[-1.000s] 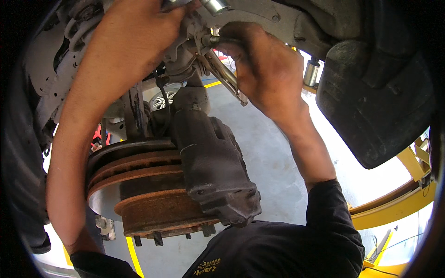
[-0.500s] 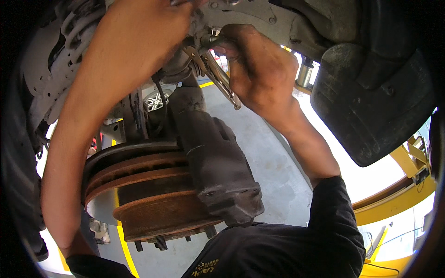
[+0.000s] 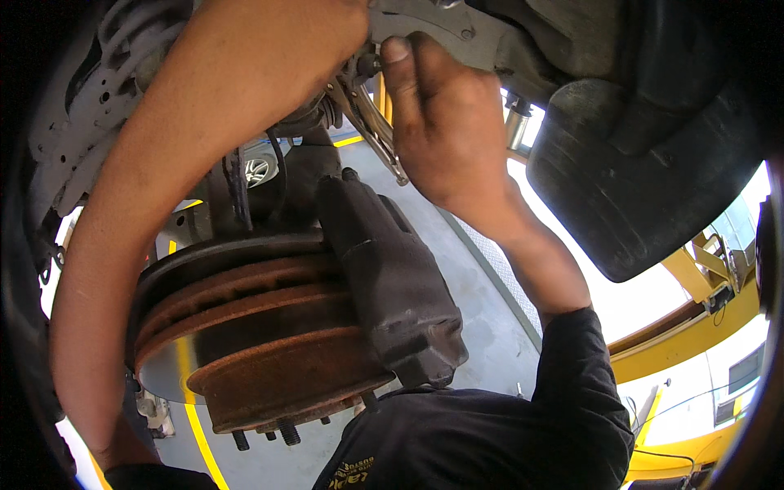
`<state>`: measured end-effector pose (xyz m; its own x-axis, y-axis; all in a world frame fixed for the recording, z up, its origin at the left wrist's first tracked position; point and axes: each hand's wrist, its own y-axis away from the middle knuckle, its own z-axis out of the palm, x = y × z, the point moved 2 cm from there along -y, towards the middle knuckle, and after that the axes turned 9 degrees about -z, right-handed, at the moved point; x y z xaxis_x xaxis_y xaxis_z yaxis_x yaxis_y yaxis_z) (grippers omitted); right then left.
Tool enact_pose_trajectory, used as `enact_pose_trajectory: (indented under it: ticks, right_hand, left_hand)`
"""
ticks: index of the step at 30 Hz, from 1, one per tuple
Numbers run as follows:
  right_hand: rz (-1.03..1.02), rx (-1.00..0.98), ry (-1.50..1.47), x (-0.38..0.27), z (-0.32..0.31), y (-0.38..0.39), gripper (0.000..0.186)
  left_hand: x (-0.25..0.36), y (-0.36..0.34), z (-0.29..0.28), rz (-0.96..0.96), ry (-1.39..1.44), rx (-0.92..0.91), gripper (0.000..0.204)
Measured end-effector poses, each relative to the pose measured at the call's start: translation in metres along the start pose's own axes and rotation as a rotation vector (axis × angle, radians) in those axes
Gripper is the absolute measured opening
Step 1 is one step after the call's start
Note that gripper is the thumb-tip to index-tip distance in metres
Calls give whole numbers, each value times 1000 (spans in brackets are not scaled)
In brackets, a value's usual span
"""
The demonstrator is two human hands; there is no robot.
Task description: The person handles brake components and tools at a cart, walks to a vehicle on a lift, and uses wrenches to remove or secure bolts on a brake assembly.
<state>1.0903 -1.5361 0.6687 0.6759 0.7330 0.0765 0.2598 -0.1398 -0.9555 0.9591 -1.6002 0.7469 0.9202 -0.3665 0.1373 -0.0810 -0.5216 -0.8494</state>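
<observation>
My left hand [image 3: 331,28] reaches up to the suspension parts at the top edge; its fingers are cut off there, so its grip does not show. Beside it my right hand [image 3: 449,110] is closed, thumb laid along the curled fingers. At the thumb sits a small dark round fitting [image 3: 370,65]; what the fingers hold, if anything, is hidden. Silver locking pliers [image 3: 367,122] hang slantwise just left of my right hand, their upper end among the suspension parts. Below are a rusty brake disc [image 3: 286,359] with wheel studs and a dark brake caliper [image 3: 396,282].
A black splash guard [image 3: 629,180] hangs at the right, close to my right forearm. A coil spring [image 3: 135,37] is at the upper left. Yellow lift parts [image 3: 694,335] stand at the right. A wheel [image 3: 260,170] shows beyond the disc.
My right hand has shifted slightly left and turned, its thumb now showing on top. My left hand has moved a little right. The view has also shifted slightly.
</observation>
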Motion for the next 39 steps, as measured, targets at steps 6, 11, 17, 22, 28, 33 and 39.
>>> enact_pose_trajectory:
  ticks: [6, 11, 17, 22, 28, 33, 39]
  right_hand:
    - [-290, -157, 169, 10, -13, 7, 18]
    - [-326, -124, 152, 14, -11, 8, 13]
    - [33, -154, -308, 11, 5, 9, 32]
    - [591, -334, -718, 6, 4, 11, 42]
    - [-288, -61, 148, 19, -6, 20, 24]
    - [-448, -2, 248, 18, 4, 18, 20]
    - [-122, -134, -73, 3, 13, 12, 14]
  left_hand:
    - [2, 3, -6, 45, 39, -30, 19]
    - [1, 6, -5, 81, 26, -27, 18]
    - [-6, 4, -1, 139, -7, -110, 15]
    - [-9, 9, 6, 269, -9, 39, 13]
    - [2, -1, -16, 37, 175, -277, 14]
    - [6, 5, 0, 66, -46, -123, 14]
    - [-7, 7, 0, 223, -18, -49, 17]
